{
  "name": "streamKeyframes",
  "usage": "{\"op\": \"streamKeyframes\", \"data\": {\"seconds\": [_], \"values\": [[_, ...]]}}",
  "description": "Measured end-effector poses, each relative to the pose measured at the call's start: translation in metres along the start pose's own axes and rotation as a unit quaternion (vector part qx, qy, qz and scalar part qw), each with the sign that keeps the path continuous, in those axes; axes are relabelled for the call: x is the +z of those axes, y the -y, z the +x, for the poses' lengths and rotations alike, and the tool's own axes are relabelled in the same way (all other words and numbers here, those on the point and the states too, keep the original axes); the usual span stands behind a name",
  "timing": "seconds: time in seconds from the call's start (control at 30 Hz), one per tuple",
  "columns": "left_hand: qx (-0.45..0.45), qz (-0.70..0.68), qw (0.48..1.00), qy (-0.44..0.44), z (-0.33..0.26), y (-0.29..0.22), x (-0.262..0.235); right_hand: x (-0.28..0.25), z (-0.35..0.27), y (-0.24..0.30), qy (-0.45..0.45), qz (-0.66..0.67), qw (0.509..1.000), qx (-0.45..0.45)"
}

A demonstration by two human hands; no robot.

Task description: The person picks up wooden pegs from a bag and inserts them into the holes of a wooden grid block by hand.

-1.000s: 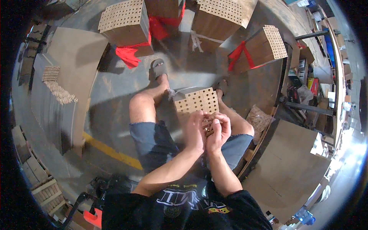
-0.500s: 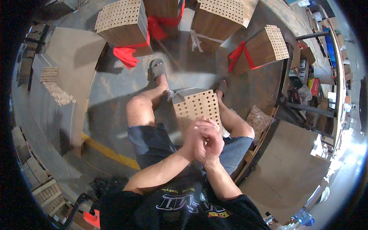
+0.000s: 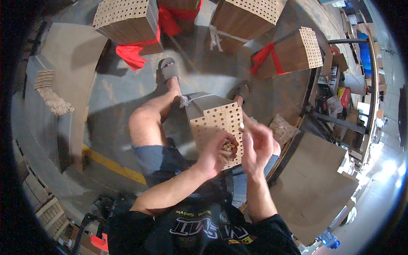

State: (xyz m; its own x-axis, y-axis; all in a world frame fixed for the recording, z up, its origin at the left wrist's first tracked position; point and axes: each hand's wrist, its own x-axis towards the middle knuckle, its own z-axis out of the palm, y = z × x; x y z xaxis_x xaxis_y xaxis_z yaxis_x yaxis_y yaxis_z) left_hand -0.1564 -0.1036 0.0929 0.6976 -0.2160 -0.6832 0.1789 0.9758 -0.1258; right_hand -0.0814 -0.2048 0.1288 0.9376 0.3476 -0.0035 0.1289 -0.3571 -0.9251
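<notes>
Between my knees stands a bundle of boards (image 3: 212, 120), its top end showing rows of drilled round holes. White plastic is tied round its far side. My left hand (image 3: 213, 153) is cupped over the near part of that drilled end. Several small wooden dowels (image 3: 228, 148) lie in its curled fingers. To the right, my right hand (image 3: 257, 148) is raised with thumb and fingertips pinched on a single pale wooden dowel (image 3: 242, 126). That hand is somewhat blurred, and part of the drilled end is hidden behind both hands.
Ahead stand more drilled bundles, one with red wrap (image 3: 131, 55), one tied in white (image 3: 238, 25), and a smaller red-tied one (image 3: 289, 53). A clear bag of dowels (image 3: 282, 128) lies beside my right knee. Large boards (image 3: 72, 55) with a pile of dowels (image 3: 53, 91) are at left.
My hands were together over the bundle and have parted. The right hand moved right with a dowel in its fingertips; the left turned, showing the dowels in it.
</notes>
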Motion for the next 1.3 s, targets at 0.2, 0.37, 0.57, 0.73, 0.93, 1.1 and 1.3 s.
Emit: {"op": "streamKeyframes", "data": {"seconds": [0.2,0.37,0.57,0.73,0.93,1.1,1.3], "values": [[-0.059,0.072,0.995,0.040,0.000,-0.019,0.001,0.002,0.066,0.002,0.106,-0.197,0.975,-0.012],[-0.115,0.126,0.982,0.078,0.011,-0.041,0.016,0.008,0.082,-0.003,0.158,-0.245,0.953,-0.083],[-0.151,0.124,0.978,0.074,0.018,-0.049,0.012,0.010,0.088,0.002,0.213,-0.276,0.926,-0.141],[-0.143,0.109,0.982,0.064,0.019,-0.050,0.018,0.014,0.093,0.011,0.234,-0.342,0.877,-0.246],[-0.145,0.098,0.981,0.081,0.019,-0.050,0.013,0.018,0.093,0.011,0.221,-0.339,0.870,-0.282],[-0.134,0.085,0.986,0.059,0.019,-0.045,0.010,0.017,0.090,0.007,0.211,-0.336,0.884,-0.248],[-0.148,0.098,0.983,0.054,0.019,-0.046,0.013,0.016,0.092,0.003,0.206,-0.351,0.885,-0.227]]}}
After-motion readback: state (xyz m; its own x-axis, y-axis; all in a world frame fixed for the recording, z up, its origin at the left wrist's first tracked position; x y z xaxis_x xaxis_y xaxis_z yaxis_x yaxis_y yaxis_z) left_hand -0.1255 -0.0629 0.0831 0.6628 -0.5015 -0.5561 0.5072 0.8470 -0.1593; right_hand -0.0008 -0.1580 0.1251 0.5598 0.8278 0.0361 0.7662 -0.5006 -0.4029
